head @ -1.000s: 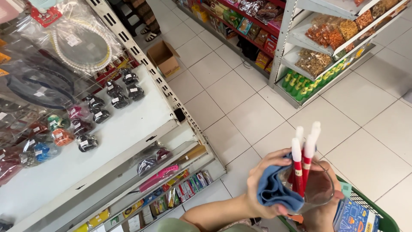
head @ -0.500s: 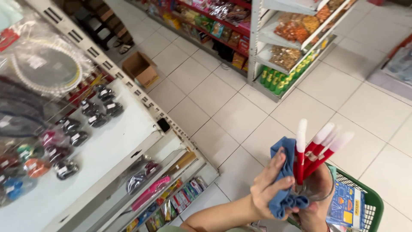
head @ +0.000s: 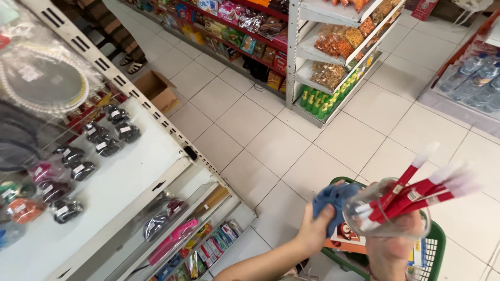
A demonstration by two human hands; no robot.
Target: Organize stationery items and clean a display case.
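Wiping a clear glass jar [head: 383, 213] with a blue cloth [head: 333, 205]. Best done with a firm hold from below, cloth pressed flat against the wall, jar kept tilted only slightly so the red-and-white sticks [head: 416, 190] stay inside. Left hand [head: 315, 231] closed on the cloth, bunched against the jar's near side. Right hand [head: 393, 255] wrapped under the jar, gripping its base. Jar just right of the left hand, touching the cloth, above a green basket [head: 435, 247].

The clear jar [head: 388, 213] of red sticks [head: 416, 190] has tipped sideways, and the blue cloth [head: 333, 203] now presses its side.
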